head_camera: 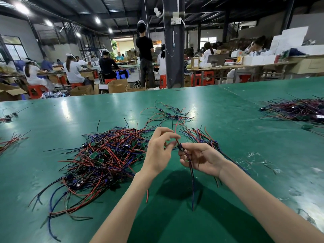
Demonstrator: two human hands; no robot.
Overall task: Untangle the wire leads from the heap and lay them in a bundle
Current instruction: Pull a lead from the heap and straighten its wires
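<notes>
The left hand (158,151) and right hand (201,158) meet above the green table (228,111), palms facing each other, with the forearms rising from six o'clock. Together they hold one wire lead (192,179). The left fingertips pinch its red strand, the right thumb and fingers grip its small black part, and dark strands hang below. Far out at nine o'clock from the hands lie two small wire clusters (10,140), both cut off by the frame edge. Nearer, also at nine o'clock, is the one large heap (105,155), too tangled to count. A loose scatter (168,114) lies at twelve o'clock. At one o'clock a bundle (198,135) is partly hidden behind the right hand. A further pile (298,111) lies at two o'clock, cropped at the edge.
</notes>
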